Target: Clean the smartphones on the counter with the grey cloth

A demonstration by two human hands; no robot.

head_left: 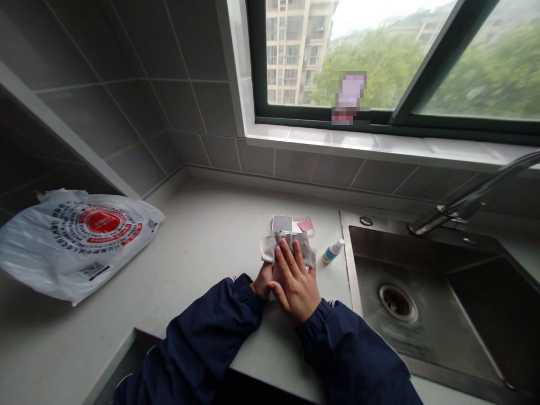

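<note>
My right hand point(297, 281) lies flat on a crumpled grey-beige cloth point(269, 247), its fingers stretched out and pointing away from me. My left hand point(264, 278) is below and left of it, closed under the cloth's near edge. Its fingers are mostly hidden, and I cannot make out what it grips. Just past the cloth lies a small flat, silvery-white rectangular object point(282, 223). Beside that is a clear case-like piece point(313, 231) with a pink card point(304, 225) on it. A small white-capped bottle point(333, 251) with a blue and yellow label stands right of the cloth.
A steel sink point(352, 270) with a drain point(397, 302) and a chrome faucet point(439, 216) is on the right. A white printed plastic bag point(63, 259) lies at the left on the pale countertop point(202, 253). A window sill point(312, 135) runs along the back.
</note>
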